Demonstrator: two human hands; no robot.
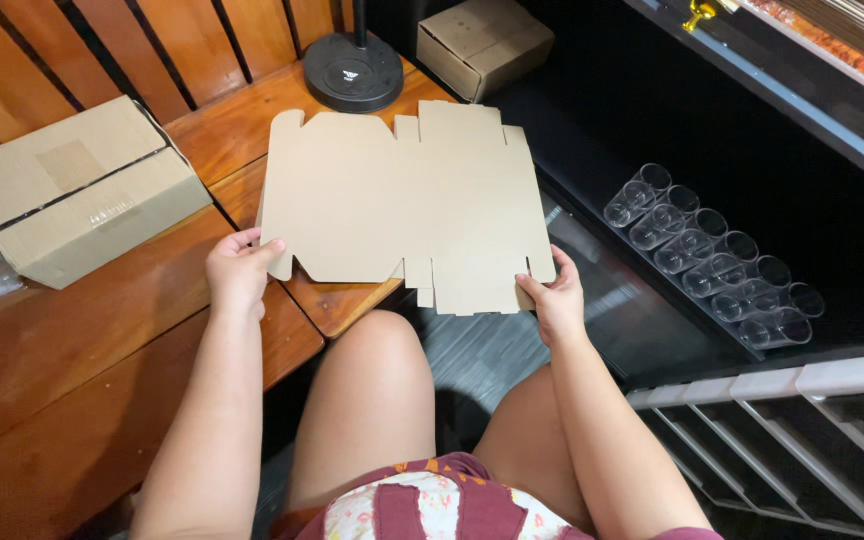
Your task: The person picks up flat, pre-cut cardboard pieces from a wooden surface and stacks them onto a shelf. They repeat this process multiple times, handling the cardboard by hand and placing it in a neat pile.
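A flat, unfolded cardboard box blank point(402, 200) with cut flaps and tabs lies partly on the wooden table point(102, 330) and juts out over my knees. My left hand point(238, 270) pinches its near left corner. My right hand point(552, 295) grips its near right corner, thumb on top. Both hands hold the sheet roughly level.
A taped cardboard box point(77, 195) rests on the table at left. A round black lamp base point(354, 70) and a small closed carton point(482, 42) stand behind the sheet. A row of clear plastic cups point(712, 260) lies on a dark shelf at right; white railing point(802, 400) below.
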